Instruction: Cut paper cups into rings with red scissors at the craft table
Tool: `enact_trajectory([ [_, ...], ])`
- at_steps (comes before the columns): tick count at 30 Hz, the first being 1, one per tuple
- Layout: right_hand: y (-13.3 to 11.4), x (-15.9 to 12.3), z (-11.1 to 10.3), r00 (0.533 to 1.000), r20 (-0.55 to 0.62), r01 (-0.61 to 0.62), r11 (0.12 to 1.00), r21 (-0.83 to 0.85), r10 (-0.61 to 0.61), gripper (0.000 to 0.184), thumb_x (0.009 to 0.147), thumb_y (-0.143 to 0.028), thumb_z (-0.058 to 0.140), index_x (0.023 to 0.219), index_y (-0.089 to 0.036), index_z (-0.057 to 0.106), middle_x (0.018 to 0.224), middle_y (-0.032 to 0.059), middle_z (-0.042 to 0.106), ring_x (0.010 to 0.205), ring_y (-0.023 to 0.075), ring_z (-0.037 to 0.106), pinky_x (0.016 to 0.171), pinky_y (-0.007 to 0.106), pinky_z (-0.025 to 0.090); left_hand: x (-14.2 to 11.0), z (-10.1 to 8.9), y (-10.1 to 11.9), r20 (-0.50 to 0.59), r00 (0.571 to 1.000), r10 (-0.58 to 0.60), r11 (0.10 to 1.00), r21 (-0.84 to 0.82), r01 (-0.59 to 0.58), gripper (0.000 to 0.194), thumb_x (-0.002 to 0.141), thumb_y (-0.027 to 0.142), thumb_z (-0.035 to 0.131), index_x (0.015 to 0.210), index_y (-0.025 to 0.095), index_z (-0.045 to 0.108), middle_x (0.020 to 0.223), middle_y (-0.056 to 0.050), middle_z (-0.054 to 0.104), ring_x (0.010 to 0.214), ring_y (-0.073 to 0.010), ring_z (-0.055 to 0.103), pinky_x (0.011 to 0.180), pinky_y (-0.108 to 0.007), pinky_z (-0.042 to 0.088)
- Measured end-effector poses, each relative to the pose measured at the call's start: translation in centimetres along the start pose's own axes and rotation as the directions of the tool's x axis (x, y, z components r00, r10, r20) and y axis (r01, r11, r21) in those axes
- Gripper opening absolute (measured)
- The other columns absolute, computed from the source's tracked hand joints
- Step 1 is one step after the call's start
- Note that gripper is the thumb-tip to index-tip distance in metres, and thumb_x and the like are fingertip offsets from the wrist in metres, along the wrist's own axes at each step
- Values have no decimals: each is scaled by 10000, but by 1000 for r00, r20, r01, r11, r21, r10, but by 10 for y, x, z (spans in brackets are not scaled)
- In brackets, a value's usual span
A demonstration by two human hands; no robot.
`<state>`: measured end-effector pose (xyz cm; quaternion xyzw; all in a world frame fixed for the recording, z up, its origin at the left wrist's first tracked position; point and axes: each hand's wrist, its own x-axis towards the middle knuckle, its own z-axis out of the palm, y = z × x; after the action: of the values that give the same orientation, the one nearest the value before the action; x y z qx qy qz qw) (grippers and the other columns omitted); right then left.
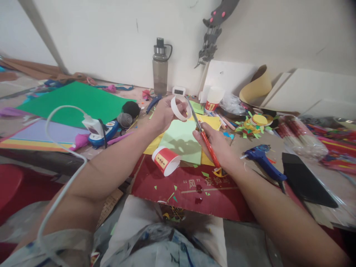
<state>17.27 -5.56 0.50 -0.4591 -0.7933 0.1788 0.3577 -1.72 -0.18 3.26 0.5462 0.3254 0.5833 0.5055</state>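
Pinched in the fingers of my left hand (166, 114) is a white paper ring (177, 109), raised above the table. My right hand (213, 142) grips red-handled scissors (207, 141); their blades point up and reach the right side of the ring, though I cannot tell whether they touch it. Below the hands, a red paper cup (166, 161) lies on its side with its white inside facing right. Pale green paper (180, 139) is spread under the hands, on top of yellow paper (213, 122).
A blue glue gun (264, 163) and a black slab (308, 180) lie at right. A water bottle (160, 70) stands at the back. Left are a green sheet (80, 100) and a power strip (104, 133) with a white cable (51, 207). Green scraps dot the red board (167, 189).
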Motion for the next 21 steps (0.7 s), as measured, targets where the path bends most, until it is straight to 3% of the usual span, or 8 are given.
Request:
enact_trajectory([
  [10,1,0,1,999,-26,22,1000,-8,-22,404,934,-593,476,747,-262,340,589,-43,404,549,138,379,581,286,307,2,-2,-4,74,997,13,1000,-24,-11,342,736,372,843,789,149,589,663,15,643,555,-73,609,538,-198,527],
  [21,-1,-2,0,1000,0,-17,1000,15,17,412,933,-587,504,740,-255,355,545,-63,359,514,120,331,545,283,262,2,-1,-1,50,998,-28,999,-31,30,287,785,312,806,750,140,579,651,11,638,522,-67,585,539,-218,523],
])
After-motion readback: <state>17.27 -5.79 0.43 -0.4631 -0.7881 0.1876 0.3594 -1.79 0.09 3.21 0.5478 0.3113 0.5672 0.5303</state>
